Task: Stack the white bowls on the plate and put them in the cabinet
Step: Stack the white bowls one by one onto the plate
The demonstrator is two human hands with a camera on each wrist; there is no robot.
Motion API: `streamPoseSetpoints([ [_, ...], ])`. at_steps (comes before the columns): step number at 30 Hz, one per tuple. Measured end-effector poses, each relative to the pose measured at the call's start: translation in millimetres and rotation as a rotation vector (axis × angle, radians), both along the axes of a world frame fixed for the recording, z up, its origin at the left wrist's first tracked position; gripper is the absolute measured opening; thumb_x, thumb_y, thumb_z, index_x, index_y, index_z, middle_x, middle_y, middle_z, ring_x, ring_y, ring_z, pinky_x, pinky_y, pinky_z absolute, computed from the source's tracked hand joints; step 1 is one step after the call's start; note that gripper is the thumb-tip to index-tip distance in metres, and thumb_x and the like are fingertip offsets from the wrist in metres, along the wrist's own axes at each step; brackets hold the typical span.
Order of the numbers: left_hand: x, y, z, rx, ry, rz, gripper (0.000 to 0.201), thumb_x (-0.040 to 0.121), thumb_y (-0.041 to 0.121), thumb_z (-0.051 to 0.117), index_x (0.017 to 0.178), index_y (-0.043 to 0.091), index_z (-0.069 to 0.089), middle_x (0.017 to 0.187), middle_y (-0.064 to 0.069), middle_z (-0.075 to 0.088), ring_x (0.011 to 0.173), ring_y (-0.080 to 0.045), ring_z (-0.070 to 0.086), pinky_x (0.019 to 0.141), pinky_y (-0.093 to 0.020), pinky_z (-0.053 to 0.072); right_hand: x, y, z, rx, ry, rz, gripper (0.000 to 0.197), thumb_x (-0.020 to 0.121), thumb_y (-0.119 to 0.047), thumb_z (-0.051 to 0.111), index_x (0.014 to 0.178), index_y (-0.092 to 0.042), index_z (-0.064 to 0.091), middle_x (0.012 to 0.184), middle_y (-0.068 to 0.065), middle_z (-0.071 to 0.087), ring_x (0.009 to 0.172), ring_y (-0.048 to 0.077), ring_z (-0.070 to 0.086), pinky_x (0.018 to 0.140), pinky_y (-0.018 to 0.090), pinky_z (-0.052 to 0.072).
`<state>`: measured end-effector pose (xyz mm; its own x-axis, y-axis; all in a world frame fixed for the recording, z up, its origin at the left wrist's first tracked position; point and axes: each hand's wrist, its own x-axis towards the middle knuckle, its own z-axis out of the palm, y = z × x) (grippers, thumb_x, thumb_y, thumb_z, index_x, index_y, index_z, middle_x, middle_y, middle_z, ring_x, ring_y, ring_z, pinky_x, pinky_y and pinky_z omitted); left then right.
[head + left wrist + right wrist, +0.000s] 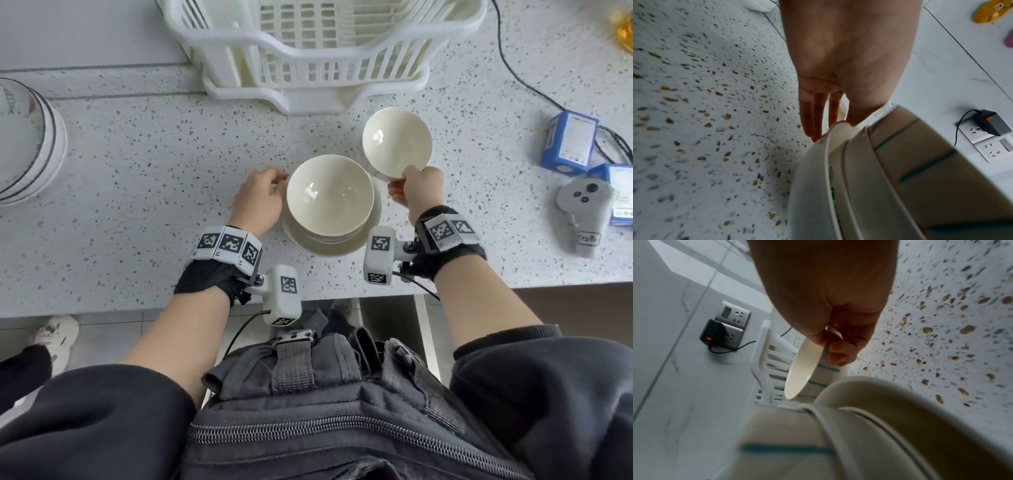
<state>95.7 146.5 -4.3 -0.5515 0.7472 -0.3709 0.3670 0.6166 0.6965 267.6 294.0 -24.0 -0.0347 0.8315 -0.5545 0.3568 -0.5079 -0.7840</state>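
A white plate lies on the speckled counter in front of me, with a white bowl stacked upright on it. More bowl rims show under that one. My left hand is at the stack's left side. In the left wrist view, the left hand pinches the plate rim between thumb and straight fingers. My right hand pinches the near rim of a second white bowl, held tilted just right of and beyond the stack. The right wrist view shows the right hand with the thumb inside that bowl.
A white dish rack stands behind the bowls. Stacked striped plates sit at far left. Blue boxes, a grey controller and a black cable lie at right. The counter edge runs close to my body.
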Motion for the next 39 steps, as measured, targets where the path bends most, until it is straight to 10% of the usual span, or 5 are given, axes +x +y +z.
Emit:
streamPoseSetpoints([
  [13, 0, -15, 8, 0.018, -0.015, -0.198, 0.046, 0.097, 0.016, 0.046, 0.141, 0.023, 0.037, 0.143, -0.013, 0.045, 0.125, -0.035, 0.048, 0.099, -0.056, 0.047, -8, -51, 81, 0.272, 0.100, 0.071, 0.021, 0.078, 0.004, 0.039, 0.062, -0.004, 0.048, 0.052, 0.014, 0.054, 0.030, 0.012, 0.046, 0.033, 0.017, 0.037],
  [19, 0, -19, 13, 0.097, -0.031, -0.360, 0.038, 0.094, 0.007, 0.041, 0.127, 0.024, 0.049, 0.108, -0.017, 0.068, 0.096, -0.033, 0.065, 0.090, -0.052, 0.053, -14, -81, 79, 0.276, 0.019, 0.193, 0.018, 0.078, 0.006, 0.040, 0.068, -0.001, 0.053, 0.040, 0.010, 0.053, 0.025, 0.013, 0.048, 0.030, 0.018, 0.040],
  [23, -1, -21, 12, 0.071, -0.057, -0.362, 0.049, 0.089, -0.003, 0.041, 0.135, 0.014, 0.044, 0.129, -0.023, 0.057, 0.121, -0.036, 0.053, 0.101, -0.048, 0.043, -16, -93, 74, 0.266, -0.015, 0.209, 0.019, 0.077, 0.006, 0.040, 0.070, 0.001, 0.056, 0.028, -0.001, 0.050, 0.023, 0.013, 0.046, 0.029, 0.018, 0.040],
  [39, -4, -19, -4, 0.051, -0.068, -0.366, 0.061, 0.087, 0.005, 0.043, 0.138, 0.038, 0.032, 0.138, -0.018, 0.047, 0.125, -0.039, 0.048, 0.103, -0.058, 0.042, -13, -102, 68, 0.310, -0.148, 0.262, 0.026, 0.079, 0.002, 0.038, 0.085, 0.005, 0.063, 0.048, 0.011, 0.051, 0.022, 0.010, 0.042, 0.028, 0.025, 0.045],
])
